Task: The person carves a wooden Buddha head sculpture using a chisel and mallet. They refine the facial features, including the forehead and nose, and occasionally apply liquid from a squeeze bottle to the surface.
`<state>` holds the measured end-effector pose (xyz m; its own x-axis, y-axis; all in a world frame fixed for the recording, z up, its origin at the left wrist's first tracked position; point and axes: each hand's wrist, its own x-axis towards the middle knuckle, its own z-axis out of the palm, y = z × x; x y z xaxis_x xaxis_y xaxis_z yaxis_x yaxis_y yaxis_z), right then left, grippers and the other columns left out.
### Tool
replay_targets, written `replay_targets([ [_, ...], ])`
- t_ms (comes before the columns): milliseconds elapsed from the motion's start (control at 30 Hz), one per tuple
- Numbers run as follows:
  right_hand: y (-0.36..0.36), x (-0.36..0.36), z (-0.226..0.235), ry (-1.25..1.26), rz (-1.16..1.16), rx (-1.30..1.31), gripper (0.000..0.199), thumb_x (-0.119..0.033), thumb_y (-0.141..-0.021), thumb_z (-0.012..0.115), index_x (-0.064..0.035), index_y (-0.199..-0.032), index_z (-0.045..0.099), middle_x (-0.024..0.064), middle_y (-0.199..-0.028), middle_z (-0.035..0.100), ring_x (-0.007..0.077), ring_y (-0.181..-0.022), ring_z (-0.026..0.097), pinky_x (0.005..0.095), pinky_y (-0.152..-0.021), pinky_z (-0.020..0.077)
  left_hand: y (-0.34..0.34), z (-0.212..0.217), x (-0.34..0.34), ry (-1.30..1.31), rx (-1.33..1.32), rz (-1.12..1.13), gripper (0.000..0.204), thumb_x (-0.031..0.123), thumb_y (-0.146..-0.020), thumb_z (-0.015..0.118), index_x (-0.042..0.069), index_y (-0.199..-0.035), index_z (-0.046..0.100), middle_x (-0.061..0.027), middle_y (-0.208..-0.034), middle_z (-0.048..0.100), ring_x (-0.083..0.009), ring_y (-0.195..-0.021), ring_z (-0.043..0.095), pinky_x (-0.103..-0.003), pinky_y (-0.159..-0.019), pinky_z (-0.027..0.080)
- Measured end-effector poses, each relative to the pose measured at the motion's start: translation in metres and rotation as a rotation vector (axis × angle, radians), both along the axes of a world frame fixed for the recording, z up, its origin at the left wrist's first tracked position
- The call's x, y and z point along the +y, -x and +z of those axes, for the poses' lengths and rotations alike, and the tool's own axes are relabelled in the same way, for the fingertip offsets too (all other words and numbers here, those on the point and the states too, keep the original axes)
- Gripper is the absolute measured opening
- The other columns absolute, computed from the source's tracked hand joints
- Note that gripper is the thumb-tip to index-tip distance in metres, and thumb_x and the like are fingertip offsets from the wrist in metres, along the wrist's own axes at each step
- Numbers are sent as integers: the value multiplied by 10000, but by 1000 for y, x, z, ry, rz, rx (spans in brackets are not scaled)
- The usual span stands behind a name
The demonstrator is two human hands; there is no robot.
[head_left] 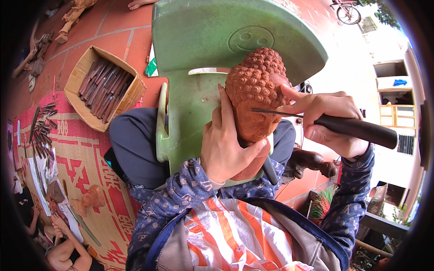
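A reddish-brown carved Buddha bust (263, 86) with rows of tight curls rests on a green plastic chair (194, 99) in front of me. My left hand (228, 147) is wrapped round its cheek and neck, steadying it from the left. In my right hand (332, 118) is a carving chisel (357, 129) with a dark round handle. Its thin blade points left, and the tip lies against the brow of the carving. My right fingertips also touch the curls. Below the bust, another dark tool handle (270, 171) sticks out by my lap; its other end is hidden.
A cardboard box (131, 101) of dark-handled tools stands on the left, beside more loose tools (43, 131) on a red-and-tan mat (108, 169). Other people's hands (58, 224) show at lower left. A dark carved figure (312, 163) stands to the right, near a potted plant (323, 201).
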<state>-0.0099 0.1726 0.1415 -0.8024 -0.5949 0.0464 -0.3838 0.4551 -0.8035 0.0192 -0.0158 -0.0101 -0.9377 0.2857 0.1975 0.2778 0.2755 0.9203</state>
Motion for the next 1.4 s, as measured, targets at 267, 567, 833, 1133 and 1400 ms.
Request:
replay_targets([
  [267, 2, -3, 6, -44, -12, -30, 151, -110, -801, 671, -10, -740, 576, 103, -623, 595, 253, -637, 640, 361, -939, 440, 1, 3, -1, 1, -13, -6, 1134, 450, -696, 705, -87, -1438, 36, -331, -1178, 448, -466, -981, 546, -497, -847, 441],
  [567, 3, -7, 13, -126, -86, -26, 173, -162, -767, 695, -23, -745, 596, 86, -616, 606, 232, -551, 606, 317, -564, 465, 1, 3, -1, -5, -18, -16, 1127, 419, -694, 708, -91, -1437, 32, -335, -1190, 440, -465, -997, 539, -497, -865, 430],
  [833, 1, -13, 14, -149, -29, -63, 133, -95, -761, 704, -1, -778, 611, 124, -724, 642, 260, -741, 647, 346, -732, 472, 0, 6, -1, -3, -33, -10, 1133, 410, -685, 718, -83, -1440, 32, -334, -1184, 446, -461, -978, 548, -492, -841, 442],
  [1133, -28, 53, -43, 850, -283, -34, 273, -330, -981, 402, -72, -1025, 477, 306, -1312, 456, 443, -1333, 305, 583, -1093, 214, 0, 5, 1, -6, 2, -25, 1161, 388, -674, 766, -77, -1439, 26, -332, -1197, 447, -477, -991, 540, -504, -843, 447],
  [1400, -87, 77, -135, 1184, -614, -88, 216, -272, -991, 363, -92, -997, 482, 271, -1309, 477, 398, -1299, 389, 516, -1056, 336, 1, 6, -1, -37, -79, -93, 1120, 265, -712, 789, -120, -1419, 10, -297, -1352, 384, -346, -1235, 464, -376, -1007, 390],
])
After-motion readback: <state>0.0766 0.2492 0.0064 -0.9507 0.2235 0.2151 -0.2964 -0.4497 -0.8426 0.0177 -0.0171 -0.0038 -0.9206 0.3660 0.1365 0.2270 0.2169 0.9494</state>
